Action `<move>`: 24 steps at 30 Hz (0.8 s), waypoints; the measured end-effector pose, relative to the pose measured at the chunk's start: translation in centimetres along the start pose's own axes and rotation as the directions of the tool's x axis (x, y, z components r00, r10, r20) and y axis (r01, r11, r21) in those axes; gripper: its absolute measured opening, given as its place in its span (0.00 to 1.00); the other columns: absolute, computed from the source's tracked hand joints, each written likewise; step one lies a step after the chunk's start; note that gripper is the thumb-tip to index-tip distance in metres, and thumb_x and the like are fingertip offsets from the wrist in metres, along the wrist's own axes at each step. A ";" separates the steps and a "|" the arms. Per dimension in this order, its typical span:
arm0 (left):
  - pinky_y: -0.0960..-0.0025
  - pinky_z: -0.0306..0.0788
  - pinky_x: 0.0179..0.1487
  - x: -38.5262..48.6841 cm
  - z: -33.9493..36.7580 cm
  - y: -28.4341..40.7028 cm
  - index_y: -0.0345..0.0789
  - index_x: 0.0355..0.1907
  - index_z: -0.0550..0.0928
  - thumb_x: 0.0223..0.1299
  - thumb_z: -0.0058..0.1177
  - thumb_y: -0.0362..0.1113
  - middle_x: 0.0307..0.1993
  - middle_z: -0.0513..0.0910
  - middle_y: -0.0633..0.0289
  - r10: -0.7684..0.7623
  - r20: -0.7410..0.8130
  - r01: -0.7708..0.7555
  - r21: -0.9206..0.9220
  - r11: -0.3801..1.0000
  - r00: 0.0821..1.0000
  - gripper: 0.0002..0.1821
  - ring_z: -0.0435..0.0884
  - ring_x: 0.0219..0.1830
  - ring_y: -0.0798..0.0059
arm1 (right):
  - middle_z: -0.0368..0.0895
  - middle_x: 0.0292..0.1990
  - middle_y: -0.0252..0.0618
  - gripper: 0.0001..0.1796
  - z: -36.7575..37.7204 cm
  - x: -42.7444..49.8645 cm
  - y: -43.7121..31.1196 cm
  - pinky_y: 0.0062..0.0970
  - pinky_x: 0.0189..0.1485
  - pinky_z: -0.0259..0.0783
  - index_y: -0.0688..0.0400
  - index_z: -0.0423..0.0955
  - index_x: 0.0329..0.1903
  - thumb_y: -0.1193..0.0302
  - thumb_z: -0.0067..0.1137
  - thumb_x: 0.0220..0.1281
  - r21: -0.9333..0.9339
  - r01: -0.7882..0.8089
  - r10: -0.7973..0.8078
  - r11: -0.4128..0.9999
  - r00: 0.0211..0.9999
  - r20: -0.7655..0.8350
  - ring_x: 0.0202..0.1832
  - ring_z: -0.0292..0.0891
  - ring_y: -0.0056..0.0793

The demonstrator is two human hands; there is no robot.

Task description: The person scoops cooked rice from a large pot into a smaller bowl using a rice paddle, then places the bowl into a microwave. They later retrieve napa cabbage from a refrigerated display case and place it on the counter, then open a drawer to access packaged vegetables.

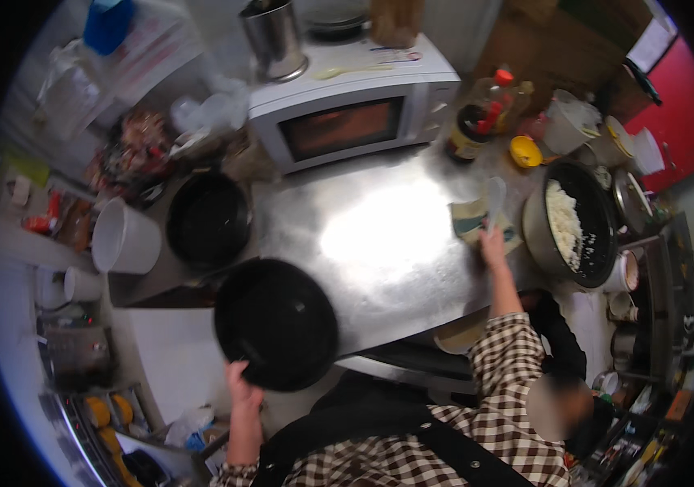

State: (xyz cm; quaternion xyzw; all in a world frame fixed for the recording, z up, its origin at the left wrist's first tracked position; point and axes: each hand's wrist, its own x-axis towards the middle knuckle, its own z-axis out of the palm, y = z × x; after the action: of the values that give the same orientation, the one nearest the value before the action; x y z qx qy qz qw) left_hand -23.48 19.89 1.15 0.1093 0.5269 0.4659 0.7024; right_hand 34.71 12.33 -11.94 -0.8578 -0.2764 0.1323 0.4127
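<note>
My left hand [244, 386] grips the near rim of a large black round pot or bowl [277, 322], which looks empty inside. It hangs over the left front corner of the steel worktop [298, 201]. At the right, my right hand [493, 246] is closed around the handle of a pale, translucent rice paddle [495, 193]. Under the paddle lies a folded green and cream cloth [467, 220]; whether hand and cloth touch, I cannot tell. Beyond that hand stands a deep pot [532, 213] with a dark interior, tilted in view, with white cooked rice [562, 225] inside.
A white microwave [347, 125] stands at the back, carrying a steel canister [274, 42]. Sauce bottles [475, 128] and a yellow bowl [525, 152] sit back right. To the left are another black pot [208, 218] and a white bucket [126, 236]. Another person [560, 341] is close at my right.
</note>
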 end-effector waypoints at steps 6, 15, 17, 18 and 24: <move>0.67 0.60 0.61 0.3 5.9 -3.4 0.32 0.64 0.56 0.45 0.45 0.20 0.57 0.66 0.56 0.110 0.367 -0.192 0.196 0.962 0.924 0.37 0.66 0.57 0.67 | 0.74 0.50 0.46 0.22 -0.6 -6.4 -7.7 0.34 0.55 0.64 0.64 0.70 0.53 0.63 0.49 0.60 0.333 -0.085 0.001 0.939 0.969 0.246 0.55 0.68 0.40; 0.70 0.61 0.60 -2.8 11.1 -4.8 0.29 0.63 0.57 0.53 0.47 0.25 0.55 0.68 0.56 0.060 0.519 -0.236 0.279 0.931 0.853 0.32 0.67 0.56 0.72 | 0.78 0.38 0.39 0.18 -2.7 -20.3 -14.6 0.24 0.38 0.71 0.65 0.74 0.43 0.64 0.57 0.56 0.601 -0.553 0.141 0.578 0.792 0.594 0.39 0.74 0.25; 0.70 0.62 0.59 -3.4 11.6 -4.8 0.29 0.62 0.58 0.54 0.48 0.26 0.54 0.69 0.56 -0.013 0.549 -0.144 0.242 0.959 0.836 0.31 0.68 0.55 0.72 | 0.78 0.33 0.36 0.14 -3.6 -21.0 -14.6 0.22 0.36 0.70 0.63 0.74 0.39 0.66 0.59 0.55 0.536 -0.574 0.230 0.619 0.785 0.575 0.35 0.73 0.22; 0.70 0.63 0.58 -3.8 11.8 -5.0 0.29 0.62 0.59 0.57 0.48 0.30 0.53 0.70 0.57 -0.030 0.554 -0.144 0.268 0.953 0.832 0.29 0.70 0.54 0.73 | 0.74 0.28 0.30 0.10 -3.8 -21.6 -14.7 0.19 0.30 0.65 0.62 0.73 0.33 0.69 0.61 0.52 0.615 -0.561 0.244 0.554 0.816 0.524 0.28 0.68 0.17; 0.70 0.63 0.58 -4.9 12.3 -5.1 0.31 0.61 0.61 0.60 0.46 0.35 0.54 0.71 0.58 -0.061 0.634 -0.089 0.203 0.975 0.771 0.26 0.70 0.54 0.72 | 0.75 0.28 0.31 0.08 -5.4 -24.0 -15.4 0.19 0.30 0.65 0.63 0.74 0.34 0.73 0.59 0.52 0.747 -0.388 0.116 0.539 0.913 0.391 0.27 0.68 0.18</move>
State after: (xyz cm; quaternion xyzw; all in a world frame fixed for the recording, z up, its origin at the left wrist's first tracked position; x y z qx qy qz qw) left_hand -10.40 17.53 6.15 0.3417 0.3057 0.3451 0.8189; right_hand 12.09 2.72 3.43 -0.5735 -0.1150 0.4287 0.6886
